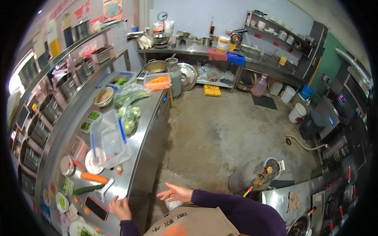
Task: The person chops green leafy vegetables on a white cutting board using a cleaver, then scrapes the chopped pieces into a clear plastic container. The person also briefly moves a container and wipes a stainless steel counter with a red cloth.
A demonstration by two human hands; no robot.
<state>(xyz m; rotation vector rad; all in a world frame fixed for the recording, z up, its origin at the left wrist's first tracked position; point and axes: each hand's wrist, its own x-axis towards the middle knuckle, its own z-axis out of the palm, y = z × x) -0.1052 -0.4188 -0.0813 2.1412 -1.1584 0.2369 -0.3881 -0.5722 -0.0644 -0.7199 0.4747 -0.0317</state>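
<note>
My left hand hovers at the edge of the steel counter, its fingers loosely bent and nothing in them. Close to it lie a white Y-shaped peeler and a phone with a dark screen. Beyond the peeler are a carrot and a green cucumber-like vegetable. My right hand is held out over the floor in front of my apron, fingers spread, holding nothing. A clear plastic bin with blue clips stands farther up the counter beside a white bowl.
Bagged green vegetables and a tub of shredded carrot sit along the counter. Steel shelving overhangs its left side. Gas cylinders stand on the floor, one at my right and another past the counter's end. A stove is at right.
</note>
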